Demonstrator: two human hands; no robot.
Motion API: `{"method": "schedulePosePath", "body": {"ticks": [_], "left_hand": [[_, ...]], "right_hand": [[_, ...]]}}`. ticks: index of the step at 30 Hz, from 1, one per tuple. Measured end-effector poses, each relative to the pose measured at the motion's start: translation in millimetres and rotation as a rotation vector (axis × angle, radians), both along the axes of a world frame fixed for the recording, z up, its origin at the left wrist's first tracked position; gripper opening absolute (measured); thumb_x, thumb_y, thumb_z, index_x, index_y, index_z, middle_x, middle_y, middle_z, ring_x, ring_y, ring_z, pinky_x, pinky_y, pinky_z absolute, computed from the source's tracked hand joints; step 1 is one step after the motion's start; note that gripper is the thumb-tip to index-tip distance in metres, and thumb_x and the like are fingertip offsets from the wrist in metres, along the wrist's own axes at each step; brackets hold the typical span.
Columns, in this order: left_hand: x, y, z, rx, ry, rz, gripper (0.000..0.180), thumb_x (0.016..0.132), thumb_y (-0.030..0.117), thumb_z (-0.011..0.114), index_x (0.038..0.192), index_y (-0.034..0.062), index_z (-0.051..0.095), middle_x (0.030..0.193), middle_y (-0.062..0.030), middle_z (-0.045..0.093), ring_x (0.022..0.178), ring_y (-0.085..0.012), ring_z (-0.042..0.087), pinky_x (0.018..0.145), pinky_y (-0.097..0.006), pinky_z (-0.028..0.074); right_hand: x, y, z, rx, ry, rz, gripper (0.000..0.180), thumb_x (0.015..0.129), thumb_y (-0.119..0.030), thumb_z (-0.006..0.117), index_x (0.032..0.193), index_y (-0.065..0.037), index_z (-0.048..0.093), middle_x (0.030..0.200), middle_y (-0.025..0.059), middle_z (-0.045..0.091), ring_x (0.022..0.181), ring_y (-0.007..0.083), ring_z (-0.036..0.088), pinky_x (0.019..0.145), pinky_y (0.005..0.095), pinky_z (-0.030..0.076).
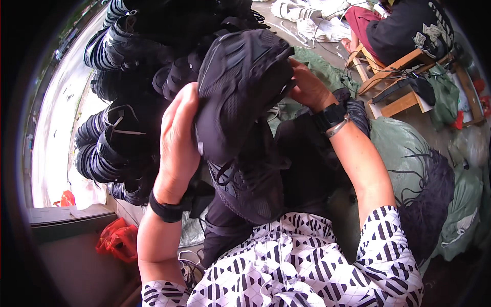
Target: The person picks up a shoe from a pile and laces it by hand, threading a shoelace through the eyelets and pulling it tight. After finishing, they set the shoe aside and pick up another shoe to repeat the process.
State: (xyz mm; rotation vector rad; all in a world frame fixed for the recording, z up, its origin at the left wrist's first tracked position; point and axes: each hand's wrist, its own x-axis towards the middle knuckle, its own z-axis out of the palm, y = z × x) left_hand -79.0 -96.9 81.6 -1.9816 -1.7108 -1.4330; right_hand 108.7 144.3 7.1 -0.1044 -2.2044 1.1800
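Observation:
A black sneaker (232,92) is raised in front of me between both hands, its toe pointing down toward me. My left hand (179,128) presses along its left side near the toe, fingers close together. At the other end, my right hand (308,87) grips the heel, and its fingertips are partly hidden behind the shoe. Under the raised sneaker, a second black shoe (250,194) with laces rests on my lap. Part of that one is covered by the first.
Tall stacks of nested black shoes (110,153) stand at my left. A bundle of dark laces (427,204) lies on green sacks (394,140) at right. A red plastic bag (117,240) sits lower left. Far right, another person sits by a wooden chair (394,102), near white shoe pieces (312,25).

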Motion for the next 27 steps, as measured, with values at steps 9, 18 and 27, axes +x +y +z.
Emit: {"method": "schedulePosePath", "body": {"ticks": [9,18,27], "left_hand": [[20.6,-24.9,-43.1,-0.488,-0.806,-0.158,0.078,0.072,0.017,0.073,0.14,0.0078,0.034,0.133,-0.0147,0.04,0.128,-0.0248,0.038,0.105,-0.037,0.033],[19.2,-5.7,-51.0,-0.434,-0.324,-0.244,0.079,0.07,0.02,0.074,0.139,0.0093,0.036,0.135,-0.0154,0.04,0.129,-0.0285,0.038,0.106,-0.036,0.033],[-19.3,-29.7,-83.2,-0.471,-1.38,-0.181,0.043,0.087,0.016,0.048,0.128,0.0028,0.046,0.125,-0.0118,0.054,0.113,-0.0199,0.053,0.095,-0.032,0.04]], "right_hand": [[90.5,-5.0,-46.6,-0.173,-0.303,-0.307,0.048,0.08,-0.018,0.068,0.123,-0.005,0.053,0.119,0.0114,0.056,0.106,0.0211,0.056,0.091,0.0319,0.044],[57.8,-34.6,13.5,-0.723,-0.361,-0.13,0.038,0.087,-0.015,0.062,0.121,-0.001,0.054,0.104,0.0008,0.062,0.091,0.0078,0.056,0.085,0.0257,0.046],[5.9,-65.1,71.7,0.447,-0.609,-0.091,0.02,0.08,-0.014,0.057,0.092,0.002,0.061,0.076,0.0151,0.063,0.073,0.0291,0.062,0.067,0.0389,0.047]]}}
